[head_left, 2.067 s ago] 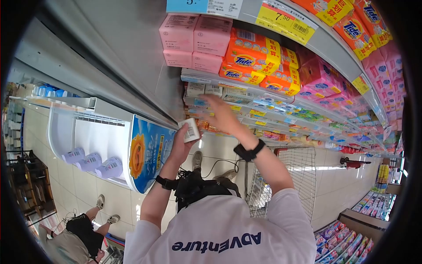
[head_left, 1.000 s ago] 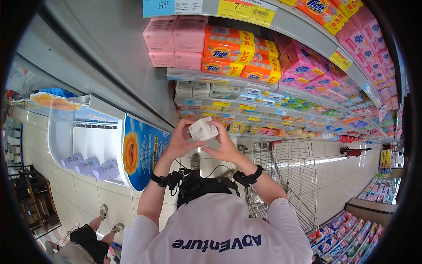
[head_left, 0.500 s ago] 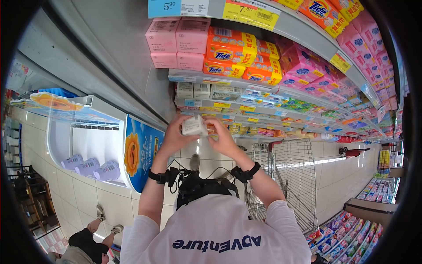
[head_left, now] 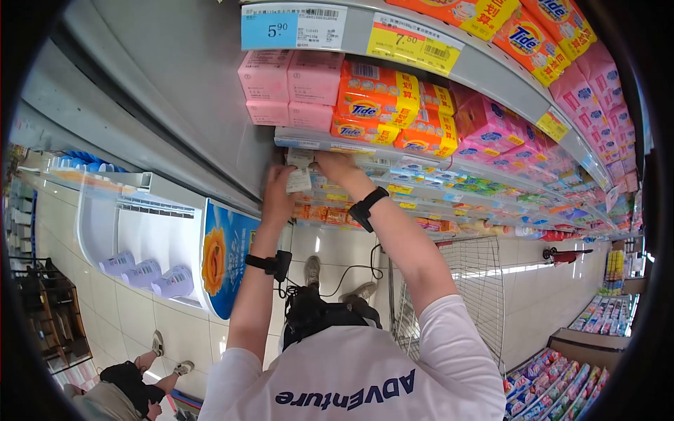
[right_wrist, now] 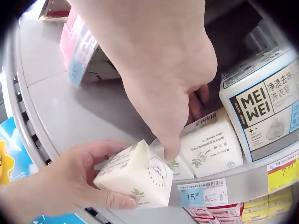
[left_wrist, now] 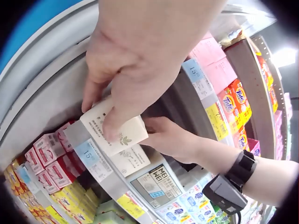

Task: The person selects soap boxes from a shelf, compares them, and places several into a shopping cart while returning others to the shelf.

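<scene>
In the left wrist view my left hand grips a white box with a green leaf print, thumb on its printed face. The same box appears in the right wrist view, tilted at the shelf edge, held by the left hand. My right hand reaches into the shelf, its thumb at a similar white box standing there; its other fingers are partly hidden behind the boxes. Whether it grips a box, I cannot tell. Both hands, left and right, are below the pink boxes.
A MEI WEI package stands right beside the white boxes. Above are pink boxes and orange Tide packs. A shopping cart stands at the right, a white display stand at the left. Another person is at lower left.
Both hands have moved from in front of the body up to the shelf. The left hand carried the white box there; the right hand moved away from it and into the shelf.
</scene>
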The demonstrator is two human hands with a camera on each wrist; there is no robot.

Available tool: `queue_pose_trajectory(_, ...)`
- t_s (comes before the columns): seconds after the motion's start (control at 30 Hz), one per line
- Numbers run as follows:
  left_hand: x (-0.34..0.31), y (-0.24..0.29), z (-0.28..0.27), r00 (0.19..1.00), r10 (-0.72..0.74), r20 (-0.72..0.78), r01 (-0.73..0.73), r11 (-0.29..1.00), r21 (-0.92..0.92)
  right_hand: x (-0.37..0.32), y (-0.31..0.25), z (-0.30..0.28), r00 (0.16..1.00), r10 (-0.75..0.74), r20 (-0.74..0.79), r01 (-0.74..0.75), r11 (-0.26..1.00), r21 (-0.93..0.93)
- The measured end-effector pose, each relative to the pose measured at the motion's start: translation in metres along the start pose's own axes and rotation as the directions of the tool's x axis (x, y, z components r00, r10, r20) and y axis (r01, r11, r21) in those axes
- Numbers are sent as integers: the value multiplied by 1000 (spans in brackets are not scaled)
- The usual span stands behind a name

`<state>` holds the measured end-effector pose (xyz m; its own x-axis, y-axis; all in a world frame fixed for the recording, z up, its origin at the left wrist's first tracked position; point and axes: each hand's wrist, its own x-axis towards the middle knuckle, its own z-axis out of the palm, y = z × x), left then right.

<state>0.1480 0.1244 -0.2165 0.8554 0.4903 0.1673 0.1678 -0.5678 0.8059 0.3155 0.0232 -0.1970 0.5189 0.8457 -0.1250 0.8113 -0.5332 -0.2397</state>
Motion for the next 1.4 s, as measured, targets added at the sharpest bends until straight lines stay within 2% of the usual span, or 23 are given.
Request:
queue_pose_trajectory(0.07,3,-2,2,1000,-20,2,20,999,34,11,5,11,999,-41,-32,41,999,-6)
queue_pose_trajectory(0.17,7,-5,5,998,-48,-35,48,999,14,18,13,19,993,-110,47,111,993,-26)
queue_pose_trajectory(0.27,15,-7,9,998,-44,-44,44,999,-9,21,18,17,993,-116,-9,116,993,25)
queue_pose_trajectory(0.33,23,-8,11,999,-7,-39,6,1000,-25,21,18,6,1000,10,1,-10,964,267)
queue_pose_trajectory(0.37,28,-11,13,999,-7,-43,6,1000,-27,24,21,11,1000,8,0,-8,965,264)
queue_pose_trajectory(0.43,36,-19,15,997,65,-34,-65,998,-1,31,31,32,964,-62,-260,95,989,116)
queue_pose_trajectory(0.47,39,-17,15,997,62,-39,-62,998,-2,31,33,34,964,-68,-258,100,989,113)
queue_pose_trajectory(0.53,41,-12,15,999,33,-40,-32,999,38,30,37,37,993,-7,-120,2,999,-40)
queue_pose_trajectory(0.57,41,-18,21,999,29,-42,-28,999,36,28,38,35,993,-9,-117,4,999,-42)
queue_pose_trajectory(0.63,42,-28,34,984,19,-179,-6,997,71,26,41,30,998,53,-39,-48,992,116)
queue_pose_trajectory(0.67,43,-28,35,984,18,-179,-6,998,68,26,41,27,998,54,-38,-49,992,113)
queue_pose_trajectory(0.73,45,-28,34,992,-24,-122,22,1000,-17,27,40,23,996,86,11,-86,946,313)
queue_pose_trajectory(0.77,46,-31,35,992,-25,-122,23,1000,-17,26,41,23,996,86,12,-86,946,313)
queue_pose_trajectory(0.83,47,-36,39,995,-2,-96,2,1000,-3,23,42,24,994,105,-10,-100,968,228)
queue_pose_trajectory(0.97,46,-37,46,995,-15,-96,13,1000,-16,24,43,28,989,147,-10,-139,954,265)
queue_pose_trajectory(1.13,47,-42,52,994,-18,-110,11,998,-67,33,52,37,991,128,-30,-123,984,128)
queue_pose_trajectory(1.27,51,-41,54,993,12,-117,-17,999,-41,32,56,38,993,106,-57,-91,972,215)
queue_pose_trajectory(1.37,49,-41,55,995,-8,-102,3,998,-58,34,65,53,991,61,-118,-36,978,207)
queue_pose_trajectory(1.4,48,-43,57,993,-28,-112,23,999,-48,32,63,54,971,20,-237,28,980,197)
